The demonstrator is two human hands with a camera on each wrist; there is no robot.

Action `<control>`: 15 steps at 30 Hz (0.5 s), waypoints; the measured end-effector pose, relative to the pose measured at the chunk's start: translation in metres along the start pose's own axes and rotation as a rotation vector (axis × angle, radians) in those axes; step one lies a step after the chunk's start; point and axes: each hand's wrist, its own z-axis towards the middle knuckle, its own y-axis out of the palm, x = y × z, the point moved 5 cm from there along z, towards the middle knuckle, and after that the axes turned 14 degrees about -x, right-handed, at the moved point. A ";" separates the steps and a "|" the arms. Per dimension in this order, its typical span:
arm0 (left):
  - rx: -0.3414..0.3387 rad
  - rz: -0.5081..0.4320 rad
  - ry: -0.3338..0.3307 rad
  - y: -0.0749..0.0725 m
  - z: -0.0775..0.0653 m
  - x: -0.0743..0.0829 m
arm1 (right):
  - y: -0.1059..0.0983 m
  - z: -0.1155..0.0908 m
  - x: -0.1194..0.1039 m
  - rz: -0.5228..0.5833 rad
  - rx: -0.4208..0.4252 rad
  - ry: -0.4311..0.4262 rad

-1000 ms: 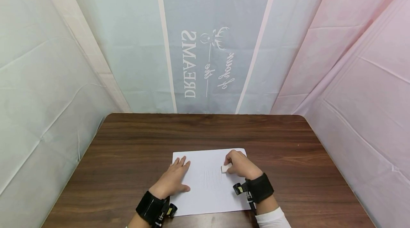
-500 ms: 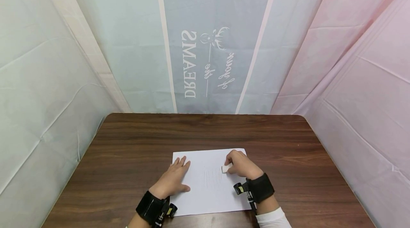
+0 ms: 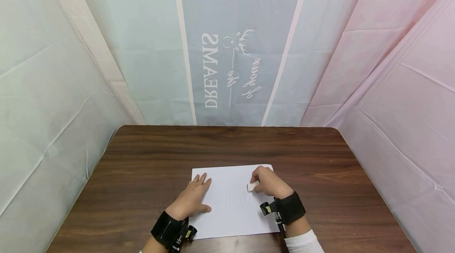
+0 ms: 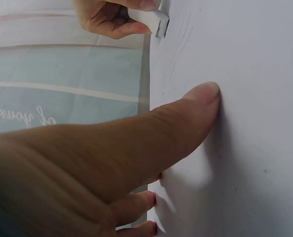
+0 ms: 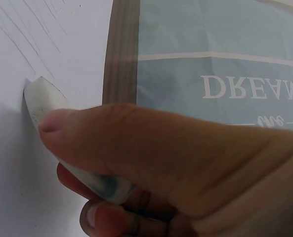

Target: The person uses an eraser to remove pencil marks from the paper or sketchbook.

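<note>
A white sheet of paper [image 3: 231, 223] lies on the table with several thin pencil-like lines [image 3: 235, 197] near its middle. My right hand [image 3: 271, 182] pinches a white eraser [image 5: 43, 96] between thumb and fingers. One end of the eraser touches the paper just right of the lines, and its edge looks smudged grey in the left wrist view. Spread out on the paper's left side, my left hand [image 3: 190, 199] rests with straight fingers and the thumb [image 4: 186, 116] pointing inward. Most of the eraser's back half is hidden by the right hand's thumb.
The dark wooden table [image 3: 227, 146] reaches back to a printed fabric curtain [image 3: 234, 47], with pale cloth [image 3: 408, 107] at both sides. Each wrist wears a black strap [image 3: 289, 208] with a small camera. Tiny dark specks dot the paper.
The right hand and the eraser have shifted very slightly to the right. My left hand and the paper stay in place.
</note>
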 end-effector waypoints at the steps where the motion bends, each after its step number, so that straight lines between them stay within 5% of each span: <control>1: -0.002 -0.001 0.000 0.000 0.000 0.000 | 0.000 0.000 0.000 0.003 0.001 0.003; 15: -0.003 -0.020 0.006 -0.001 -0.003 0.003 | -0.001 -0.003 -0.005 0.004 0.013 0.056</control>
